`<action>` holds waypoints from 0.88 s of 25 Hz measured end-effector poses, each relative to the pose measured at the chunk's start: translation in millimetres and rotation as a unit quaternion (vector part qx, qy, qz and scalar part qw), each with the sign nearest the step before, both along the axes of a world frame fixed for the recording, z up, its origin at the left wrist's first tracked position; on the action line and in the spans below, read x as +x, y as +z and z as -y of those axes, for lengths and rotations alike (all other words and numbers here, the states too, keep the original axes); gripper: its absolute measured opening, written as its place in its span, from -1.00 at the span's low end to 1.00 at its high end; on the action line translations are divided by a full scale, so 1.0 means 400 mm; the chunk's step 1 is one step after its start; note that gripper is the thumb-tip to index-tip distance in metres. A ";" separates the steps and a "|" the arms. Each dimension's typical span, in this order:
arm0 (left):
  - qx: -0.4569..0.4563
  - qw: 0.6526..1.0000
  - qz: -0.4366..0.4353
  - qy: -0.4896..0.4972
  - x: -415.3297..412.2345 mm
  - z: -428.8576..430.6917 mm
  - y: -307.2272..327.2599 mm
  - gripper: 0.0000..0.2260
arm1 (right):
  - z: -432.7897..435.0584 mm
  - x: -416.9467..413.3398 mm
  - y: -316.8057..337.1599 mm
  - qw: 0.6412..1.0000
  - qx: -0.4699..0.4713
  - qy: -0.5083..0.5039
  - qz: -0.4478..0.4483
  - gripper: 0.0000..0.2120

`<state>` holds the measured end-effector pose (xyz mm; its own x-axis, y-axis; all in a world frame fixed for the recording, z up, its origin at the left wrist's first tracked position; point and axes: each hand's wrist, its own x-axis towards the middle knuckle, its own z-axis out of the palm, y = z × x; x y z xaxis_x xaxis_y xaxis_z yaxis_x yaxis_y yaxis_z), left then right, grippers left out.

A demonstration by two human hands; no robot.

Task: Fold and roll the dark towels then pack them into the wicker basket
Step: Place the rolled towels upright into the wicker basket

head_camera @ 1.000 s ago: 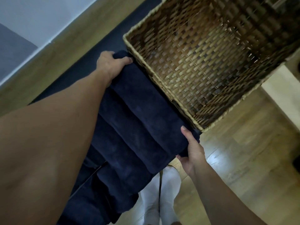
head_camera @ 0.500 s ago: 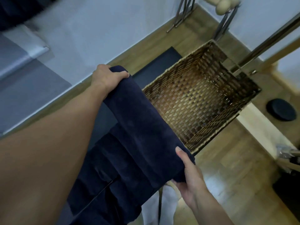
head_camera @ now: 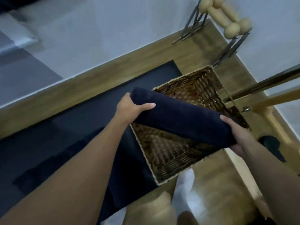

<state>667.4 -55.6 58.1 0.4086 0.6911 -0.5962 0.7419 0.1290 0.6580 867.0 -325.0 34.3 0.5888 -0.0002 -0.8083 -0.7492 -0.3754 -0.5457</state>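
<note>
- A rolled dark towel (head_camera: 181, 116) is held across the open top of a wicker basket (head_camera: 170, 161), above its brown woven floor.
- The left hand (head_camera: 129, 109) grips the roll's far-left end, thumb over the top.
- The right hand (head_camera: 237, 133) cups and grips its near-right end.
- The basket stands on a wooden floor (head_camera: 215, 179), beside a dark mat (head_camera: 78, 124).

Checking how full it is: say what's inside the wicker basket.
Only bare weave shows inside the wicker basket. The rolled dark towel, gripped by left hand and right hand, hides a diagonal strip.
</note>
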 end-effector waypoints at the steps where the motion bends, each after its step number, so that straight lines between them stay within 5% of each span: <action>1: 0.002 0.999 -0.013 0.030 0.008 0.017 -0.039 -0.20 | -0.026 0.058 -0.023 0.999 0.004 0.034 0.019 -0.37; 6: -0.038 0.962 -0.015 0.269 0.050 0.130 -0.204 -0.33 | -0.179 0.248 -0.169 0.971 0.014 0.232 0.052 -0.36; 11: -0.094 0.897 0.011 0.431 0.110 0.190 -0.349 -0.50 | -0.289 0.321 -0.337 0.949 -0.011 0.307 0.066 -0.27; 18: -0.046 0.921 -0.050 0.383 0.090 0.150 -0.495 -0.36 | -0.394 0.313 -0.474 0.917 -0.093 0.361 0.140 -0.10; 22: -0.045 0.911 -0.116 0.393 0.114 0.166 -0.497 -0.39 | -0.386 0.288 -0.485 0.849 -0.214 0.429 0.223 -0.19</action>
<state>712.9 -122.1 -140.8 -0.3359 0.6602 -0.6718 0.5156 0.7258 0.4554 982.4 -170.8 -159.8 0.7677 0.3470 -0.5387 0.1462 -0.9133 -0.3801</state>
